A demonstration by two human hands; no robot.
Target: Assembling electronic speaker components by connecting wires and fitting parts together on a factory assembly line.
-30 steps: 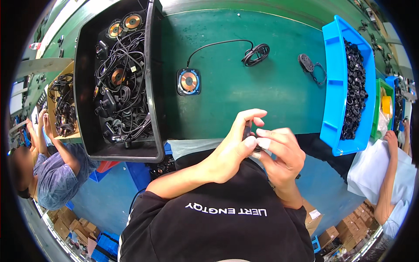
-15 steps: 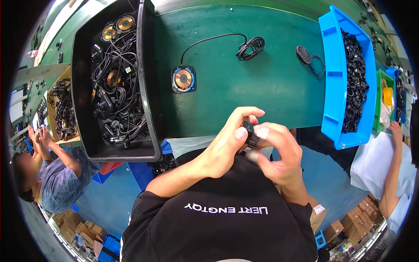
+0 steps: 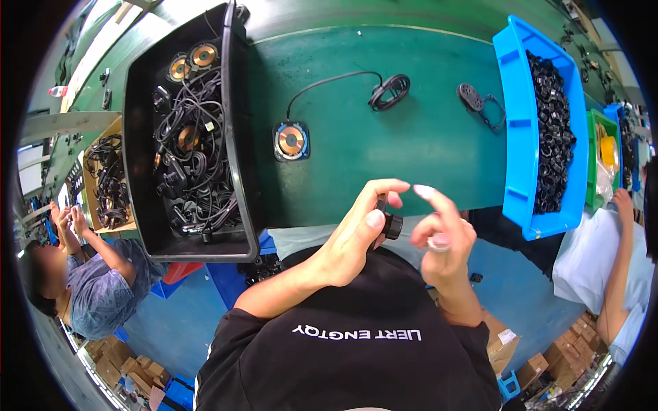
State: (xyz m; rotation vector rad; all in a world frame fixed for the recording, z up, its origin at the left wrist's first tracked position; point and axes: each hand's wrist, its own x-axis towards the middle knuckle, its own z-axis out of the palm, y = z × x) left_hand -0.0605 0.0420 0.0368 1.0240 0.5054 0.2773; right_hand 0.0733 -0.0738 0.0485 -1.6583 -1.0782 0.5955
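Just beyond my chest, my left hand pinches a small black plastic part with a round ribbed knob between thumb and fingers. The fingers cover much of it. To its right, my right hand is apart from the part, index finger stretched out and the others loosely bent, with nothing seen in it. Pale covers sit on some of its fingertips. On the green table lies a square black pad with a copper coil, joined to a coiled black cable. Farther right lies an oval black piece with a thin loop.
A deep black bin of cables and coil pads stands left. At the right, a blue bin holds many small black rings; a green tray stands past it. People work at both sides, one at left.
My right hand has moved off the black part to the right, its index finger now stretched out. The left hand still holds the part, and the round knob shows more.
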